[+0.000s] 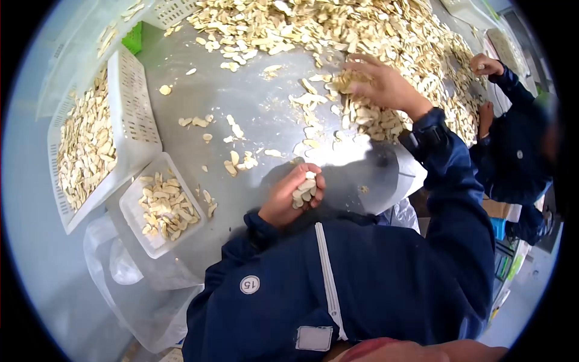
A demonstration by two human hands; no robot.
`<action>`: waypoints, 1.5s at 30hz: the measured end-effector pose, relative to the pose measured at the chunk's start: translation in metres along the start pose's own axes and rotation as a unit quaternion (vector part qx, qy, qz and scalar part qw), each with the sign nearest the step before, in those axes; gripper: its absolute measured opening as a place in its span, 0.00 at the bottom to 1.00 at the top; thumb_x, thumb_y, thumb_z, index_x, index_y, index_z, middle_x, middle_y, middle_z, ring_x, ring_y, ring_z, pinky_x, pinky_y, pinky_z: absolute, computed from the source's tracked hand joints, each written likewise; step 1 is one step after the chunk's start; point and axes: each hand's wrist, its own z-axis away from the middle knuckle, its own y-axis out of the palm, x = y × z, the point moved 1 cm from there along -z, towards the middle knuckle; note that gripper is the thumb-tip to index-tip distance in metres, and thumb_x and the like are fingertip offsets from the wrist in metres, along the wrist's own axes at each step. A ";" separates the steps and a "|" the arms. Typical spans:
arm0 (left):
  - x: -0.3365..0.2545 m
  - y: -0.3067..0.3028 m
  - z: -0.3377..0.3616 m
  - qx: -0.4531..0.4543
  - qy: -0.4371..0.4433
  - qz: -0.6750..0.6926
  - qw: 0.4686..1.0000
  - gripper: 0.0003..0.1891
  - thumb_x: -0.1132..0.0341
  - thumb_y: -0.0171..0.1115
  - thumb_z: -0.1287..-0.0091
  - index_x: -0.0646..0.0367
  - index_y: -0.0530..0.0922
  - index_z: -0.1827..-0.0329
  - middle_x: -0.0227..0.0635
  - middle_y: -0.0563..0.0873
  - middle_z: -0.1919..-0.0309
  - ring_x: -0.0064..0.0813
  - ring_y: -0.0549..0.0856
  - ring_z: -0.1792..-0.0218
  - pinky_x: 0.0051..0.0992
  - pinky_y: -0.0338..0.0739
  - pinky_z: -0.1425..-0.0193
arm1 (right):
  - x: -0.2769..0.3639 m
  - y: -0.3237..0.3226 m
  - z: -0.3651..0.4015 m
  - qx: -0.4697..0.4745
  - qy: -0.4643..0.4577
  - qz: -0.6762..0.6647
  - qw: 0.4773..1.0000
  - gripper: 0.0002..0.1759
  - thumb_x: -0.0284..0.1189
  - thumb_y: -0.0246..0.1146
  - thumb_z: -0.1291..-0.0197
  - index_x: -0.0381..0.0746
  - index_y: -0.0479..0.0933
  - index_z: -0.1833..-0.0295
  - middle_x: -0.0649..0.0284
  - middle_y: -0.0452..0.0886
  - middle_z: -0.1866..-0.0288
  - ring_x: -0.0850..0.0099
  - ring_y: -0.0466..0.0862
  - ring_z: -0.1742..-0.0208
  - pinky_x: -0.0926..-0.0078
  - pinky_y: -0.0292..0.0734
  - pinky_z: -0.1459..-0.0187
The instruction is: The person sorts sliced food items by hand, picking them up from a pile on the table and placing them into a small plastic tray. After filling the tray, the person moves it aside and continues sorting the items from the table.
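Note:
My left hand [294, 194] is closed around a small bunch of pale dried slices [306, 192], held just above the metal table's near side. My right hand [386, 87] reaches out to the edge of a large heap of the same slices [416, 36]. Its fingers are apart and slightly blurred, with slices lying beneath and beside them. Loose slices [310, 102] trail from the heap across the metal table [181, 66] between both hands.
At left stands a white slotted basket [134, 99] full of slices. In front of it sits a small white tray [136, 210] of slices. A clear plastic bag [123, 295] hangs at the table's edge. On the right, a co-worker's hand [485, 64] is by the heap.

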 end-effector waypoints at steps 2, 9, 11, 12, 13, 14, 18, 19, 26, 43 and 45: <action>0.001 -0.002 -0.001 0.007 0.002 0.002 1.000 0.17 0.53 0.47 0.13 0.52 0.74 0.34 0.38 0.84 0.51 0.30 0.82 0.60 0.30 0.79 0.56 | -0.032 -0.007 0.012 -0.111 0.057 0.067 0.990 0.28 0.50 0.66 0.26 0.55 0.78 0.24 0.55 0.73 0.19 0.51 0.83 0.30 0.53 0.83 0.35; 0.004 -0.008 0.000 0.014 0.008 0.044 0.999 0.18 0.52 0.48 0.13 0.53 0.75 0.34 0.39 0.85 0.48 0.31 0.85 0.55 0.32 0.80 0.55 | -0.048 0.027 0.033 -0.069 -0.028 0.098 0.992 0.27 0.55 0.58 0.21 0.51 0.83 0.30 0.52 0.78 0.24 0.51 0.81 0.28 0.56 0.80 0.32; 0.005 -0.011 0.002 0.013 0.011 0.054 0.998 0.17 0.54 0.49 0.13 0.53 0.76 0.34 0.39 0.84 0.48 0.32 0.85 0.54 0.31 0.80 0.56 | -0.008 0.015 0.057 -0.034 0.006 0.013 0.999 0.25 0.52 0.60 0.22 0.51 0.83 0.31 0.52 0.78 0.24 0.51 0.82 0.30 0.58 0.80 0.32; 0.005 -0.010 0.002 0.012 0.014 0.058 0.998 0.17 0.54 0.49 0.13 0.53 0.76 0.34 0.39 0.84 0.47 0.32 0.85 0.54 0.30 0.80 0.56 | -0.008 0.017 0.069 -0.091 0.008 0.012 0.996 0.23 0.49 0.63 0.23 0.51 0.84 0.32 0.52 0.79 0.25 0.51 0.82 0.30 0.57 0.80 0.33; 0.006 -0.009 0.002 0.012 0.018 0.061 0.998 0.16 0.55 0.49 0.13 0.53 0.76 0.34 0.40 0.84 0.47 0.32 0.85 0.54 0.30 0.80 0.57 | -0.011 0.019 0.083 -0.136 0.005 0.053 0.989 0.22 0.48 0.64 0.24 0.52 0.84 0.32 0.52 0.80 0.26 0.50 0.82 0.31 0.55 0.80 0.34; 0.006 -0.008 0.003 0.013 0.022 0.065 0.998 0.16 0.56 0.50 0.13 0.53 0.76 0.34 0.40 0.84 0.47 0.32 0.85 0.53 0.29 0.80 0.58 | -0.013 0.020 0.098 -0.181 0.001 0.094 0.979 0.22 0.47 0.66 0.25 0.53 0.85 0.32 0.52 0.80 0.27 0.50 0.83 0.32 0.54 0.81 0.34; 0.013 -0.001 0.002 0.000 0.026 0.085 0.996 0.14 0.58 0.51 0.14 0.55 0.76 0.35 0.40 0.82 0.46 0.33 0.82 0.53 0.27 0.79 0.61 | 0.016 0.033 0.169 -0.189 -0.002 0.073 0.979 0.24 0.42 0.72 0.32 0.55 0.84 0.31 0.53 0.80 0.27 0.49 0.81 0.30 0.50 0.75 0.28; 0.015 0.001 0.001 0.004 0.020 0.089 0.996 0.14 0.58 0.51 0.14 0.55 0.76 0.36 0.39 0.82 0.47 0.33 0.81 0.53 0.27 0.78 0.62 | 0.026 0.039 0.182 -0.179 -0.023 0.078 0.981 0.23 0.41 0.72 0.32 0.55 0.85 0.32 0.54 0.79 0.27 0.49 0.80 0.29 0.51 0.75 0.27; 0.021 0.008 -0.011 0.023 0.012 0.099 0.995 0.13 0.59 0.51 0.14 0.56 0.76 0.37 0.39 0.81 0.48 0.30 0.79 0.56 0.26 0.76 0.62 | -0.012 0.047 0.186 -0.274 0.041 0.179 0.944 0.14 0.31 0.70 0.34 0.44 0.88 0.43 0.53 0.85 0.35 0.48 0.82 0.34 0.51 0.78 0.35; 0.020 0.001 -0.014 0.018 0.003 0.081 0.997 0.13 0.57 0.53 0.15 0.55 0.77 0.38 0.40 0.84 0.49 0.32 0.85 0.54 0.31 0.80 0.55 | -0.038 0.030 0.012 -0.095 0.146 0.125 0.977 0.15 0.41 0.66 0.31 0.51 0.89 0.43 0.54 0.91 0.51 0.52 0.90 0.51 0.54 0.85 0.49; 0.020 0.000 -0.015 0.023 -0.002 0.078 0.997 0.13 0.57 0.53 0.15 0.54 0.76 0.38 0.39 0.84 0.49 0.32 0.85 0.54 0.31 0.80 0.55 | -0.043 0.022 0.001 -0.063 0.112 0.093 0.987 0.16 0.37 0.65 0.31 0.52 0.89 0.41 0.53 0.91 0.50 0.52 0.90 0.50 0.54 0.85 0.48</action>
